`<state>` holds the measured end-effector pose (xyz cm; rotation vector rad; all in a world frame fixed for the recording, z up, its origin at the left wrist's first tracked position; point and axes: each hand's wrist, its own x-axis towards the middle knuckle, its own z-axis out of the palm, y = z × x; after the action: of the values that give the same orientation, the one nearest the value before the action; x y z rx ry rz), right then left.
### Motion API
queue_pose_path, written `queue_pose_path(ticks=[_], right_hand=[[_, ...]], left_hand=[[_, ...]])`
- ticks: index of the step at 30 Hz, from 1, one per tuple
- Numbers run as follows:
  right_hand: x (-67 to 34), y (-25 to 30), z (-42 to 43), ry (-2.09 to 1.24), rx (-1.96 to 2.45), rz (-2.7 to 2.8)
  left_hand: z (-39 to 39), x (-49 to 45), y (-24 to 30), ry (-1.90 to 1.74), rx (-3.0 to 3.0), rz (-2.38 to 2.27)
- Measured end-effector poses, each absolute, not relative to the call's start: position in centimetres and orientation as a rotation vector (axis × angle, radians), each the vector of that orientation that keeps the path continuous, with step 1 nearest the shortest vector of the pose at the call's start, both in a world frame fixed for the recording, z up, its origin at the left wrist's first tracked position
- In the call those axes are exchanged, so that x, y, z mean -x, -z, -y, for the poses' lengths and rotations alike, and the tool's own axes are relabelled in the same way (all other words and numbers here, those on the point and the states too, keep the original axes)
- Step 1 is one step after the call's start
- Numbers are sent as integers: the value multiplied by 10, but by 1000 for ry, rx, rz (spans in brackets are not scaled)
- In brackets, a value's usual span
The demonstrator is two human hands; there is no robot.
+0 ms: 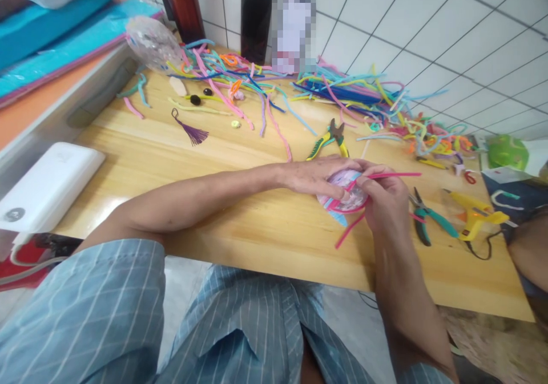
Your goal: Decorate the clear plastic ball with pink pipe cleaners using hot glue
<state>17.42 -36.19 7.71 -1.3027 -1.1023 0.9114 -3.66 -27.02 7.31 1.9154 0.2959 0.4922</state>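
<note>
A round, pale purple and pink craft piece (342, 180) with light blue parts is held just above or on the wooden table, crossed by bright pink pipe cleaners (396, 174). From the left, my left hand (314, 176) is closed over the piece, its thumb pressing on the front. My right hand (385, 193) pinches a pink pipe cleaner at the piece's right edge. One pink end sticks out to the right, and another hangs below. Fingers hide part of the piece. Just behind my hands lie yellow-green cutting pliers (329, 140) with their jaws pointing away.
Teal-handled pliers (430, 218) and a yellow glue gun (482, 215) lie at right. Loose colourful pipe cleaners (342, 90) line the tiled wall. A purple tassel (192, 132) lies left of centre; a white power bank (51, 184) sits at the left edge. Another person's arm (531, 244) shows far right.
</note>
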Motion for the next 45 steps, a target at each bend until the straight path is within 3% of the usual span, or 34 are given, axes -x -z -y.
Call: queue_pose_path(ticks=[45], right_hand=[[-176,-73,365,-950,1313,1116]], left_hand=[[270,38,-81,-428,-1956,-296]])
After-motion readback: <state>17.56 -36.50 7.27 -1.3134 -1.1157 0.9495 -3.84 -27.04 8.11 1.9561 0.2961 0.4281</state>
